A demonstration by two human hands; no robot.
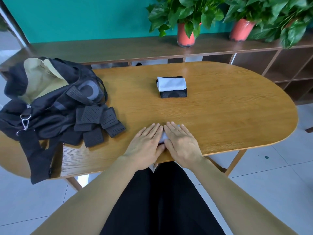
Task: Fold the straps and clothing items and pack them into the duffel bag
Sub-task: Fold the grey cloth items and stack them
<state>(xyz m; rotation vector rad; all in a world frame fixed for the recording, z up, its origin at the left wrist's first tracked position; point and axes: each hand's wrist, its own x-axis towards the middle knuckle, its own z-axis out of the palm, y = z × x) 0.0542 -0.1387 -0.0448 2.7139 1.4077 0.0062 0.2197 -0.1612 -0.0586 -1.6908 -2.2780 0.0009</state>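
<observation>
Head view, lower centre: left hand and right hand press flat on a pale folded cloth; released, it may spring open.

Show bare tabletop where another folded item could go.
Widest: the table right of the folded stack. Also the strip between that stack and left hand and right hand. Crowded: left end, under the duffel bag and mesh straps.

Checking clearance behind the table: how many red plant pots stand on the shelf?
2: left pot behind the table's far edge, right pot further right. Far-right leaves may hide a third.
</observation>
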